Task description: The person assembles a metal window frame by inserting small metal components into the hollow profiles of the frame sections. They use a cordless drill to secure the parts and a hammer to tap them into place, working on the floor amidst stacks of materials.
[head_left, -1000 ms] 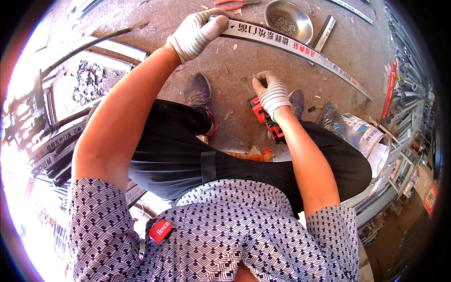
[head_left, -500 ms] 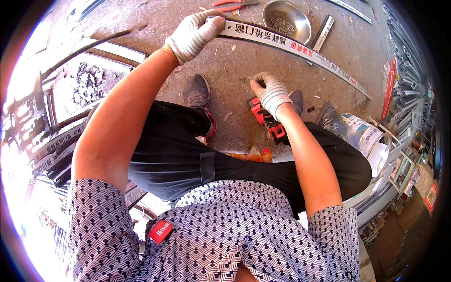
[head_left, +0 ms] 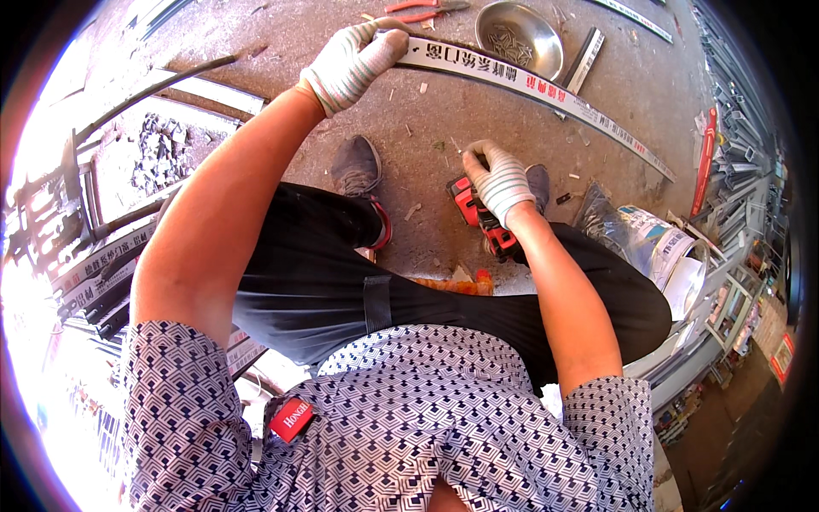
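My left hand (head_left: 357,66), in a striped white work glove, is closed around the near-left end of a long metal profile strip (head_left: 546,88) with a printed white covering. The strip slants away to the right above the floor. My right hand (head_left: 499,181), gloved likewise, has its thumb and fingers pinched together. Something tiny seems to show at its fingertips, too small to name. Just below that hand a red and black cordless drill (head_left: 465,203) stands beside my right shoe, partly hidden by the hand.
A steel bowl (head_left: 546,51) of screws and red-handled pliers (head_left: 426,10) lie beyond the strip. A short profile piece (head_left: 585,61) rests near the bowl. To the right are a white bucket (head_left: 670,256), a red bar (head_left: 705,162) and stacked metal profiles (head_left: 742,145). Dark offcuts (head_left: 162,154) lie left.
My right hand has shifted slightly to the right and down, its fingers still pinched. My left hand and the strip stay almost where they were.
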{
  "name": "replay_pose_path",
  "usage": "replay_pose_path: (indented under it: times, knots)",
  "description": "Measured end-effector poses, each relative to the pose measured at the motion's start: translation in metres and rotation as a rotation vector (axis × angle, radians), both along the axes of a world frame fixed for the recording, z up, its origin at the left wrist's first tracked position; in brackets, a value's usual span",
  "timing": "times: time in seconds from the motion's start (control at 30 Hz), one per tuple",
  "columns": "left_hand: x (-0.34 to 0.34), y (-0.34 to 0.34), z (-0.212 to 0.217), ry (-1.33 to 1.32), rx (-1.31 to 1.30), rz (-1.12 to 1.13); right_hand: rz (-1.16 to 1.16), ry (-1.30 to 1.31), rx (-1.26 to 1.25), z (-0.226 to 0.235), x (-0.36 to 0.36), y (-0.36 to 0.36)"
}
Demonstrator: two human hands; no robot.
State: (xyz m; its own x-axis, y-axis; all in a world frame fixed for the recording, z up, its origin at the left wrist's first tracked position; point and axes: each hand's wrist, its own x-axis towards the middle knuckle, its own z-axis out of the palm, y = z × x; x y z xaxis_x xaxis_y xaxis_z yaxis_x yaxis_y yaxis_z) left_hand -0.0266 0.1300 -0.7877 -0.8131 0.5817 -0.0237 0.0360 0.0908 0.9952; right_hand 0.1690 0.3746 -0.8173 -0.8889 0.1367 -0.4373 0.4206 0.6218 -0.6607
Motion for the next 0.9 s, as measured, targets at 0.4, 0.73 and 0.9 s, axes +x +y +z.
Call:
replay_pose_path:
  times: [0.4, 0.73, 0.9]
  knots:
    - [-0.003, -0.001, -0.006, -0.055, 0.067, -0.012, 0.525, -0.314, 0.211, -0.013, 0.108, 0.112]
    - [-0.006, -0.003, -0.001, -0.043, 0.048, -0.029, -0.344, -0.352, -0.993, -0.107, 0.144, 0.073]
    - [-0.005, 0.003, 0.006, -0.039, 0.034, -0.022, -0.911, -0.470, -1.495, -0.128, 0.139, 0.071]
